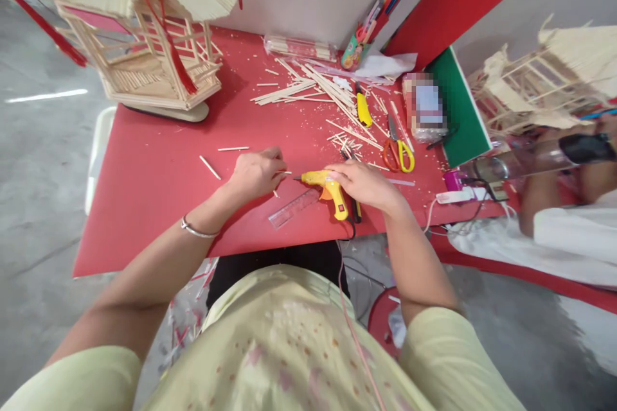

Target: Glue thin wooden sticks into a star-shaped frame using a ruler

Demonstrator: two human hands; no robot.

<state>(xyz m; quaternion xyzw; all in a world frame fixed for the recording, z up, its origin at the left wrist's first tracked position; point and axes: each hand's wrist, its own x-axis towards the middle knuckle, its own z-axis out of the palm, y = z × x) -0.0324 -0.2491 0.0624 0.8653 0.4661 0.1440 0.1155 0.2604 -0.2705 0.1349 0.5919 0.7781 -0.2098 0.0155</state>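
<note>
Over the middle of the red table, my left hand is closed in a pinch. A short thin wooden stick pokes out of its fingertips. The tip of a yellow hot glue gun points at that stick, close to its end. My right hand has its fingers closed on the rear of the glue gun, whose handle slants down toward me. Below the gun lies a clear ruler, partly covered. Two cut stick pieces, one pale stick and another stick, rest left of my left hand.
A wooden stick pavilion model with red tassels stands at the back left. Loose sticks, a yellow cutter and scissors lie behind the gun. A green board stands right; beyond it are another person's arms.
</note>
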